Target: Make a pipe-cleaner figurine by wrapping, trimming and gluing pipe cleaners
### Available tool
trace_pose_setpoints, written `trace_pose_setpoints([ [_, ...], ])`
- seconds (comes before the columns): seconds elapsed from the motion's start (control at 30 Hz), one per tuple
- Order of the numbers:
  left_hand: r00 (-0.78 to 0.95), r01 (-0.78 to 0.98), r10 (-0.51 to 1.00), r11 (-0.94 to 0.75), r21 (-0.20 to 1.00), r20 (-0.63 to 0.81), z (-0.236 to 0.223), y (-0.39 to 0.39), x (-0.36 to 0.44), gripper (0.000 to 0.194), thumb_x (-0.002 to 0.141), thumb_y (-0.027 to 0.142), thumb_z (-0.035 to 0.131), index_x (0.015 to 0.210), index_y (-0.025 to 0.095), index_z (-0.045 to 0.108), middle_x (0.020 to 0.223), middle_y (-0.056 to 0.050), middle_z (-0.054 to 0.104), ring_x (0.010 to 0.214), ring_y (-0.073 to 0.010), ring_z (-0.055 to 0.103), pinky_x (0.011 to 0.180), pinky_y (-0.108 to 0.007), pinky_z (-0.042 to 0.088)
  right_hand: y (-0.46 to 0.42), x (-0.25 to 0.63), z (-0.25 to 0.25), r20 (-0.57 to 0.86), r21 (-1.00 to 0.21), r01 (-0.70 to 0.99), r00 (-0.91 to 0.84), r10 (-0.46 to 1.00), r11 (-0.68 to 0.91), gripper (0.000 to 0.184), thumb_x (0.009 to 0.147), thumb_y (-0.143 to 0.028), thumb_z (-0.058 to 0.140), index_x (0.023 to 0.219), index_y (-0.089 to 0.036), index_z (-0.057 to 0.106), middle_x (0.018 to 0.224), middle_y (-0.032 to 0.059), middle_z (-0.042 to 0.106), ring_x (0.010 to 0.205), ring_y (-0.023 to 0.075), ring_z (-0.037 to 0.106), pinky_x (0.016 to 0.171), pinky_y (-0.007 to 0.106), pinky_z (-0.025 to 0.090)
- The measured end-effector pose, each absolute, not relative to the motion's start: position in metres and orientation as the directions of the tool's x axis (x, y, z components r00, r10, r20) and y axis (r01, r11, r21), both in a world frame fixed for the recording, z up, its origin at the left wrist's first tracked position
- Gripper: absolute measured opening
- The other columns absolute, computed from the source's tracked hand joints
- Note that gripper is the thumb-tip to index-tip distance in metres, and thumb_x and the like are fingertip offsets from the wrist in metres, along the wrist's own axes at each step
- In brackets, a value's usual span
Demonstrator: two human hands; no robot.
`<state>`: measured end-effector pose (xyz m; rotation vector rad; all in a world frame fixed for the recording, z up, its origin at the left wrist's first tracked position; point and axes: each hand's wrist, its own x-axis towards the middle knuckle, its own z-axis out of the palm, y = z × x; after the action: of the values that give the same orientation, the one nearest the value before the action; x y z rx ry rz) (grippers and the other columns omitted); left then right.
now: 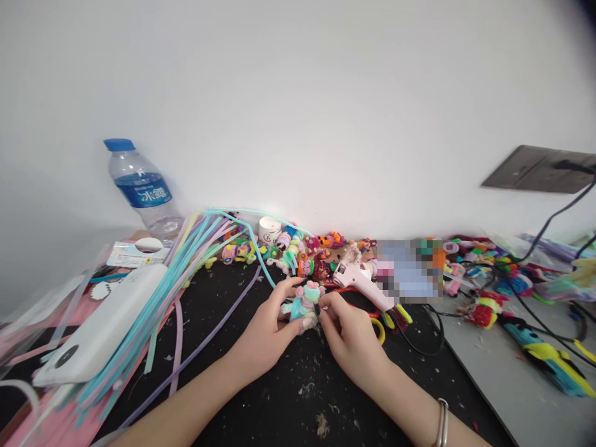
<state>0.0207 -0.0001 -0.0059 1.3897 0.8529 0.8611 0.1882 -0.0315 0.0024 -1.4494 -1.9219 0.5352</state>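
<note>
A small turquoise and pink pipe-cleaner doll is held above the black mat, in front of me. My left hand is closed around its left side, thumb at the bottom and fingers behind. At the doll's right side, the fingertips of my right hand are pinched together against it. Something small and dark shows at that pinch, too small to name. Just behind my right hand lies a pink hot glue gun. Red-handled scissors rest partly under the gun.
Several finished pipe-cleaner figures line the wall. To the left are a bundle of pastel pipe cleaners, a white power bank and a water bottle. Cables and more figures cover the right side. Fluff scraps dot the mat.
</note>
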Motion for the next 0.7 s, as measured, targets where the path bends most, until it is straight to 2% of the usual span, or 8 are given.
trace_pose_setpoints([
  [0.27,0.463,-0.042,0.886,0.058,0.997,-0.032,-0.004,0.002,0.0193,0.05,0.081,0.021,0.058,0.126,0.028,0.038,0.129,-0.008,0.048,0.106,-0.0208,0.056,0.084,-0.032,0.049,-0.0264,0.1897,0.0002,0.162,-0.847,0.488,-0.136,0.977,0.209,0.004,0.088,-0.022,0.042,0.085,-0.02,0.045,0.054,-0.0078,0.036,0.049,0.01,0.033,0.048,0.022,0.025],
  [0.37,0.461,-0.031,0.887,0.041,0.999,-0.022,-0.0049,0.0015,0.0198,0.05,0.081,0.019,0.057,0.126,0.029,0.038,0.129,-0.007,0.048,0.107,-0.0206,0.055,0.085,-0.031,0.049,-0.0271,0.1877,0.0004,0.192,-0.853,0.483,-0.064,0.979,0.199,0.008,0.085,-0.022,0.045,0.091,-0.019,0.047,0.054,-0.0087,0.034,0.048,0.0098,0.033,0.047,0.021,0.025],
  [0.5,0.454,0.019,0.891,-0.025,1.0,0.014,-0.0054,-0.0005,0.0206,0.048,0.081,0.02,0.058,0.125,0.03,0.04,0.128,-0.004,0.049,0.114,-0.0203,0.051,0.09,-0.03,0.046,-0.0286,0.1849,0.001,0.208,-0.849,0.499,0.01,0.978,0.176,0.008,0.083,-0.023,0.047,0.087,-0.017,0.052,0.053,-0.0087,0.032,0.047,0.0093,0.032,0.046,0.022,0.024],
  [0.7,0.433,0.001,0.901,0.006,1.0,-0.006,-0.0056,0.0011,0.0207,0.049,0.08,0.019,0.058,0.124,0.029,0.04,0.126,-0.005,0.051,0.111,-0.0202,0.053,0.086,-0.03,0.048,-0.0273,0.185,-0.0005,0.15,-0.902,0.409,0.003,0.989,0.136,0.011,0.082,-0.025,0.048,0.084,-0.017,0.054,0.053,-0.0081,0.032,0.048,0.0095,0.031,0.047,0.022,0.023],
])
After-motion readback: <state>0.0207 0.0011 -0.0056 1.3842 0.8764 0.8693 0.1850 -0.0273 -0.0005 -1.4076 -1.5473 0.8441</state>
